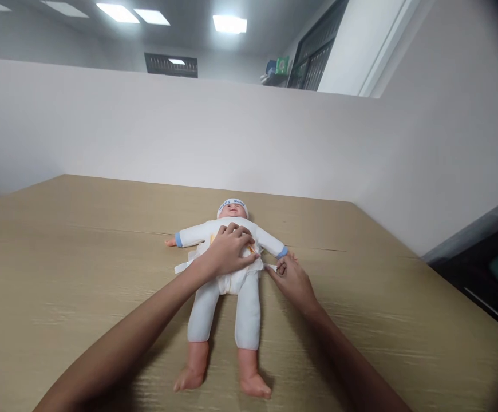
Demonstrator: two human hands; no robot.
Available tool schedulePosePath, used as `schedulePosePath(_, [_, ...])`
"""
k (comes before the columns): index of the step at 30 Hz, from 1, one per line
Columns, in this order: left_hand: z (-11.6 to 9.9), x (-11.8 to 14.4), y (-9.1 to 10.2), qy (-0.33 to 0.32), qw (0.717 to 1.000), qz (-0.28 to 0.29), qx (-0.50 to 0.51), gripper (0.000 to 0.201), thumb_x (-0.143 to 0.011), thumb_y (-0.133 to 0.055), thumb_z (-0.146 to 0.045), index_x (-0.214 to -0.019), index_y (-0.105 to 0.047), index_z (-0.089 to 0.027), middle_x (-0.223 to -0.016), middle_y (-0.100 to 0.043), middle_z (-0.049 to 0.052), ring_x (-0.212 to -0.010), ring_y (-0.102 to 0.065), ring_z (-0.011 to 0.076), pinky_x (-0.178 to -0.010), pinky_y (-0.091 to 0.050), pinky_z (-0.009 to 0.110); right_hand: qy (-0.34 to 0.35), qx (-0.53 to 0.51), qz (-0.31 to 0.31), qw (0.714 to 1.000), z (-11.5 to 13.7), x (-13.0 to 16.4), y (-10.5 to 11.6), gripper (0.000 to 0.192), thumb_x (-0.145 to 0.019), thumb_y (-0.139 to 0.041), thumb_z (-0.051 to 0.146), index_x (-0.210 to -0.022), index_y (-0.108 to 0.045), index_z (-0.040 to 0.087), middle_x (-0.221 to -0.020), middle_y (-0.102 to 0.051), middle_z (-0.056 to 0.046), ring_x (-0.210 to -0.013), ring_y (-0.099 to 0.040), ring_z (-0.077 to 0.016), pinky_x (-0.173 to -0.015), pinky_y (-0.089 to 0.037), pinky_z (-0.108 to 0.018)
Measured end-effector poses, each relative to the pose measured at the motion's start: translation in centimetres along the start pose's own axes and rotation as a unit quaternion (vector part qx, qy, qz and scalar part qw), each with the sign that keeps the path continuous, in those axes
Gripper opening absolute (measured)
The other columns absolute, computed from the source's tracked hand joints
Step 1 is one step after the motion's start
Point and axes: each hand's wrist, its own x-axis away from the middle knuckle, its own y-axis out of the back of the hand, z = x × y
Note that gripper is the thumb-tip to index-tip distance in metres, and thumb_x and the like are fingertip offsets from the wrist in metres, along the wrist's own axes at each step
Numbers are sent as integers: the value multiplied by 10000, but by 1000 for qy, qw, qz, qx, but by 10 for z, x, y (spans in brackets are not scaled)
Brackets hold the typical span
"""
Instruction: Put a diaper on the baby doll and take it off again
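A baby doll in a white suit with blue cuffs lies on its back, feet toward me. Around its hips is a white diaper with orange marks on the front. My left hand rests on the diaper's front over the belly, fingers spread and slightly bent. At the doll's side on the right, my right hand is closed in a pinch on a white diaper tab, close to the doll's hand. Another tab sticks out loose on the left side.
The doll lies on a wide wooden table. A pale partition wall rises behind the table and continues along the right. At the far right is a dark object with something green in it, partly cut off.
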Motion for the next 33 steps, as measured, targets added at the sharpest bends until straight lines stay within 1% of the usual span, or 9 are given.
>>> schedulePosePath(3, [2,0,-7,14,1000,-11,-14,460,-955,-694,-594,-1267,-737,-258,-1353,-697,73,-1260,-527,376,-1086,-404,568,-43,-61,35,997,0,-1,1,445,-866,-689,663,-761,-530,261,-695,-594,-7,-650,-544,-214,-624,-358,-321])
schedulePosePath(6, [3,2,-9,15,1000,-7,-10,525,-906,-725,-637,-1281,-729,-269,-1363,-691,73,-1258,-523,377,-1093,-401,563,-56,-124,74,988,2,-5,8,508,-879,-653,698,-677,-501,257,-612,-482,22,-587,-446,-185,-592,-300,-314])
schedulePosePath(9, [2,3,-10,26,1000,-12,-10,547,-874,-749,-638,-1282,-719,-275,-1389,-683,72,-1265,-518,380,-1071,-416,553,-44,-176,97,979,8,-12,19,566,-905,-558,767,-679,-489,252,-643,-418,35,-611,-421,-174,-607,-330,-308])
schedulePosePath(13, [1,3,-11,35,999,-19,-12,556,-848,-765,-642,-1264,-716,-276,-1396,-680,70,-1262,-519,379,-1038,-431,548,-31,-229,102,968,27,-22,26,551,-927,-532,755,-712,-471,252,-685,-403,41,-648,-414,-168,-624,-354,-300])
schedulePosePath(21, [1,2,-9,40,999,-16,-4,561,-808,-784,-598,-1243,-707,-251,-1360,-689,60,-1232,-533,365,-1062,-423,545,-3,-248,118,961,74,-55,-6,426,-943,-542,607,-722,-488,246,-666,-468,41,-661,-458,-173,-638,-376,-304])
schedulePosePath(26, [3,1,-13,42,999,-30,5,559,-782,-796,-506,-1266,-679,-251,-1358,-692,68,-1246,-529,373,-1032,-429,545,0,-231,107,967,87,-52,-11,382,-964,-573,566,-765,-511,245,-669,-511,35,-650,-484,-181,-624,-377,-310])
schedulePosePath(28, [4,1,-14,43,999,-24,10,557,-784,-802,-513,-1259,-674,-251,-1363,-689,77,-1244,-528,385,-1023,-427,555,10,-219,86,972,89,-46,-7,348,-981,-595,553,-832,-548,242,-718,-561,20,-665,-517,-188,-641,-419,-314])
schedulePosePath(30, [5,1,-14,40,999,-19,18,554,-789,-808,-537,-1245,-671,-253,-1366,-686,89,-1243,-525,397,-1028,-421,567,42,-198,45,978,91,-37,-3,297,-998,-605,522,-928,-604,233,-849,-649,-29,-750,-580,-212,-714,-493,-334])
schedulePosePath(33, [7,1,-15,39,999,-13,30,543,-818,-798,-547,-1260,-659,-262,-1376,-678,103,-1247,-522,404,-1037,-417,577,116,-174,4,978,92,-21,3,263,-1051,-568,451,-1134,-677,226,-1168,-718,-118,-1064,-659,-278,-968,-550,-422])
